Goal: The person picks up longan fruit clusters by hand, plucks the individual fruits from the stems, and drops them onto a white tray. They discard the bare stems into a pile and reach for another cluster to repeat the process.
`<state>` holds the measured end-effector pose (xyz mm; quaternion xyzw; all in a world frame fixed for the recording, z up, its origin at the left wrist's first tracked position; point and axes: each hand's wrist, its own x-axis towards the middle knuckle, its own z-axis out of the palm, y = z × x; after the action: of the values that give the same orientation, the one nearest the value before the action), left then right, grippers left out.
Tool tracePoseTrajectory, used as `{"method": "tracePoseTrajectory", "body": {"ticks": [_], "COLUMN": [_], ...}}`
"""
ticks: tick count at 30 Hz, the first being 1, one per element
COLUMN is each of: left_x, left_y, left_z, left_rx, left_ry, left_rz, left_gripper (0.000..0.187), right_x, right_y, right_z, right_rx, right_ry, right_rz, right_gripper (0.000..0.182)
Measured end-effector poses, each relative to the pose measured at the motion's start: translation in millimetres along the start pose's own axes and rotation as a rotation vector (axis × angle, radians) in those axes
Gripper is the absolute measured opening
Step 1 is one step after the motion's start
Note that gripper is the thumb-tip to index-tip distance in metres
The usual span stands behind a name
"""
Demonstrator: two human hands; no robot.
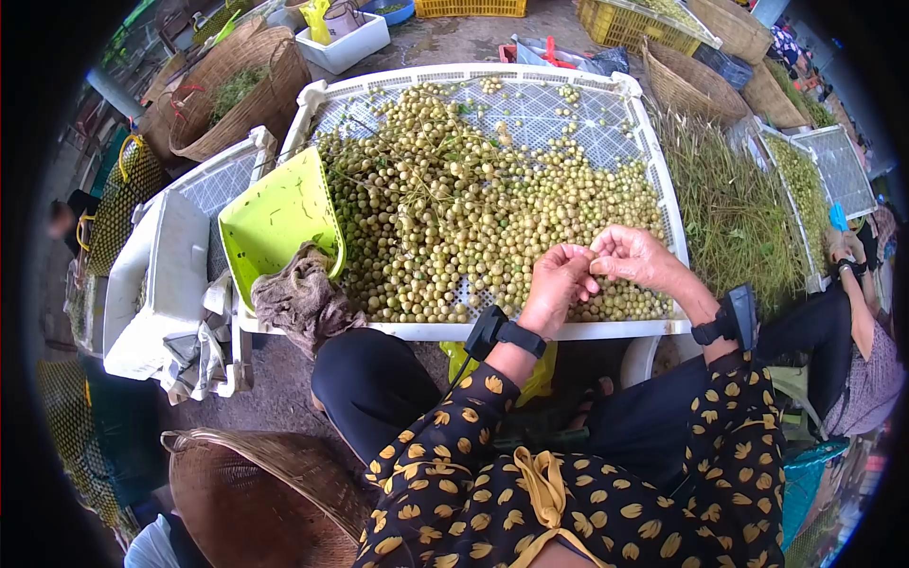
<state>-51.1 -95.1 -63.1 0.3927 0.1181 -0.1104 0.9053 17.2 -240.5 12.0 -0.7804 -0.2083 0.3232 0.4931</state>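
Both hands meet over the near right part of a white mesh tray [502,331] that holds a heap of round yellow-green fruits [445,208]. My left hand [559,284] has its fingers pinched together, touching the fingers of my right hand [636,257]. The right thumb and fingers are closed too. Whatever sits between the fingertips is too small to name. Thin stems lie among the fruits at the middle and left of the heap. Loose single fruits lie under and around both hands.
A lime-green scoop [279,222] and a brown cloth [301,293] rest at the tray's left edge. Bundled stems [724,199] lie to the right. A wicker basket [256,502] stands at the lower left. Another person's arm [857,303] shows at the far right.
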Motion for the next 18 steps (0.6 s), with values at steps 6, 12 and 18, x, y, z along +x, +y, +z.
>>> {"method": "tracePoseTrajectory", "body": {"ticks": [6,12,18], "left_x": [-3,-3,-1], "left_y": [10,7,1], "left_z": [3,2,1], "left_rx": [-0.107,-0.106,-0.151], "left_ry": [0.033,-0.007,0.002], "left_rz": [0.007,-0.011,-0.024], "left_gripper": [0.013,0.014,0.012], "right_x": [3,3,-1], "right_y": [-9,-5,-3], "right_z": [4,0,9], "right_rx": [-0.189,-0.366,-0.524], "right_ry": [0.068,0.05,0.119], "right_rz": [-0.122,-0.181,-0.227], "right_gripper": [0.013,0.011,0.009]}}
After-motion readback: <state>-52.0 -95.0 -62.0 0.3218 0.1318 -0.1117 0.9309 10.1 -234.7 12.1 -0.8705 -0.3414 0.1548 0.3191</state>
